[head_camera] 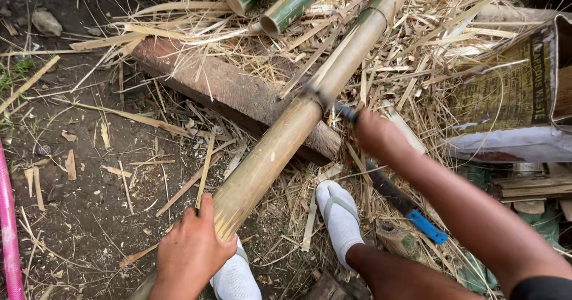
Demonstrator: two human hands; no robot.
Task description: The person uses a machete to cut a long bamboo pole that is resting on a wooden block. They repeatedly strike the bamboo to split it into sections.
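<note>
A long yellow-brown bamboo pole [280, 145] runs from bottom left to top right and rests across a reddish-brown log [220, 85]. My left hand [190, 249] grips the pole's near end from the left side. My right hand [375, 134], blurred, is closed around the handle of a chopping knife [344, 112]. The knife's blade meets the pole at a dark node ring [313, 95]. Most of the blade is hidden behind the pole.
My feet in white slippers [339, 216] stand just right of the pole. A dark tool with a blue end [426, 225] lies under my right arm. Cut green bamboo pieces [286, 5] lie at the top, a printed sack [512, 97] at right, a pink hose [9, 228] at left. Straw and splinters cover the dirt.
</note>
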